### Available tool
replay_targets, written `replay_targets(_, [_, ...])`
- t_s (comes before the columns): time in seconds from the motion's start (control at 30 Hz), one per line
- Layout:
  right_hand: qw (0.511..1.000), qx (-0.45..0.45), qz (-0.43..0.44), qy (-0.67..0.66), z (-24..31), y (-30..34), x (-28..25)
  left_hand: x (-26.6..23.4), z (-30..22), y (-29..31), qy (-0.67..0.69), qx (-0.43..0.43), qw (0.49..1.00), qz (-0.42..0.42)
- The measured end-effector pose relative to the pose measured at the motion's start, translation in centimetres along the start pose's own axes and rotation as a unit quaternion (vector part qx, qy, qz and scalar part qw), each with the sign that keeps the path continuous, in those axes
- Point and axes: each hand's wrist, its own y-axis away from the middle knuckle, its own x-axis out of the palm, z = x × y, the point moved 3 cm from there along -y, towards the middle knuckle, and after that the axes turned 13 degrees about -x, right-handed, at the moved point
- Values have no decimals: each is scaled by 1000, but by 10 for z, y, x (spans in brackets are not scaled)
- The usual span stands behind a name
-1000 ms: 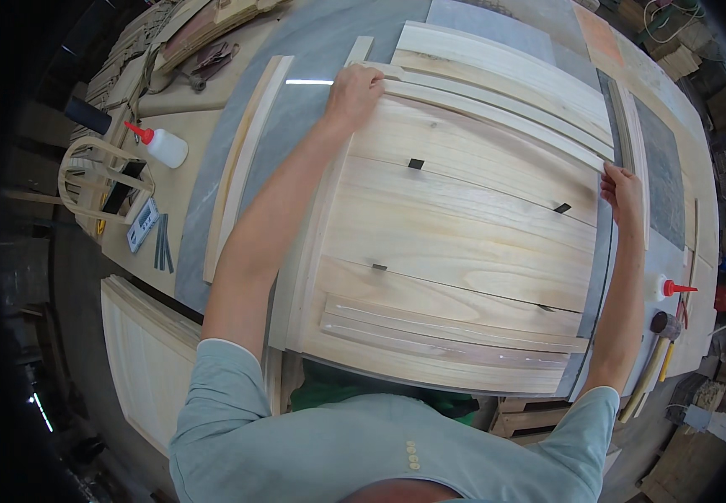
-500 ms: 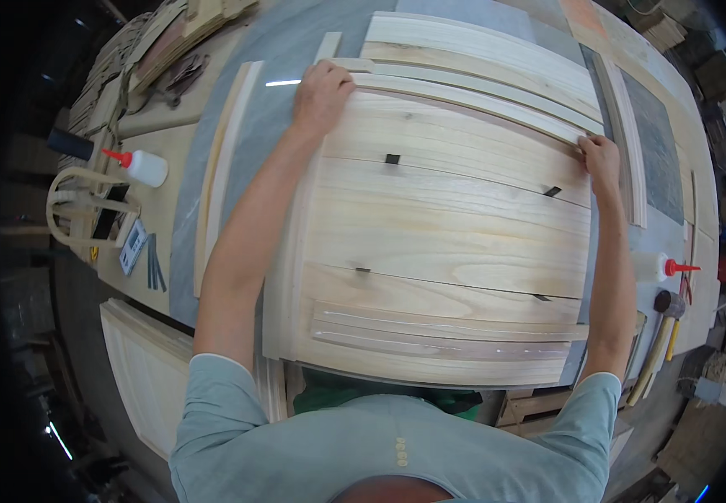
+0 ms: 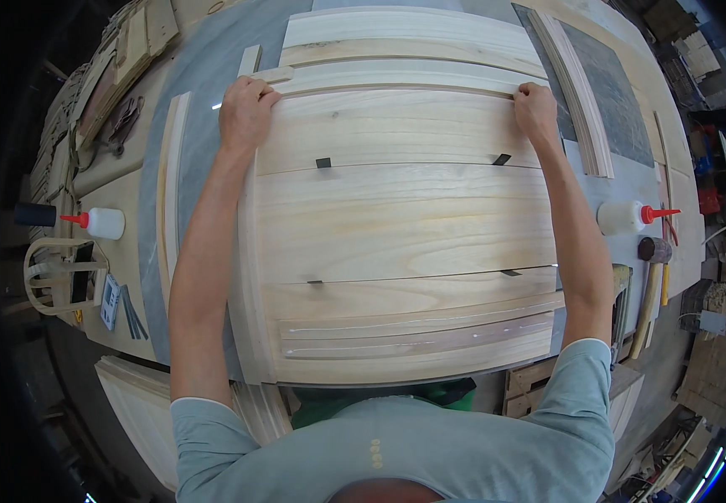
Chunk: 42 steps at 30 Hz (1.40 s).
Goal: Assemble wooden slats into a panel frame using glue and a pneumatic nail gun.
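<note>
A pale wooden panel of several boards (image 3: pixel 405 222) lies flat in front of me, with small dark tabs at its joints. Along its far edge runs a long wooden strip (image 3: pixel 396 86). My left hand (image 3: pixel 248 113) is closed on the strip's left end, near a short wood piece (image 3: pixel 272 75). At the other end, my right hand (image 3: pixel 536 111) grips the same strip with curled fingers; its fingertips are partly hidden. Two narrow strips (image 3: pixel 430 323) bearing thin whitish lines lie across the panel's near part. An upright side piece (image 3: pixel 250 277) lines the panel's left edge.
More boards (image 3: pixel 413 33) lie beyond the strip. White glue bottles with red tips stand left (image 3: pixel 106 223) and right (image 3: pixel 621 218). A mallet (image 3: pixel 654 251) is at right. Long mouldings (image 3: pixel 572 92) lie far right, other strips (image 3: pixel 174 168) at left.
The whole view has turned and shifted, so the panel now sits further left and straighter. Both hands keep hold of the strip's ends, and the strip lies closer along the panel's far edge.
</note>
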Motion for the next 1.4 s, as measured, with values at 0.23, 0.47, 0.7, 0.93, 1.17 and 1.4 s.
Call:
replay_targets(0.23, [998, -47, -43, 31, 1, 9, 8, 35, -90, 24, -76, 93, 987, 108])
replay_targets(0.47, [996, -77, 16, 45, -9, 12, 2, 69, -166, 49, -107, 117, 972, 173])
replay_targets(0.7, [990, -14, 7, -141, 29, 108, -153, 74, -161, 51, -147, 101, 968, 180])
replay_targets(0.93, [950, 281, 124, 51, 0, 281, -247, 73, -159, 51, -178, 79, 963, 187])
replay_targets(1.17, [975, 159, 15, 154, -37, 322, -200, 74, -161, 51, -160, 68, 965, 195])
replay_targets(1.4, [946, 305, 104, -16, 5, 252, -260, 76, -155, 54, -150, 61, 967, 198])
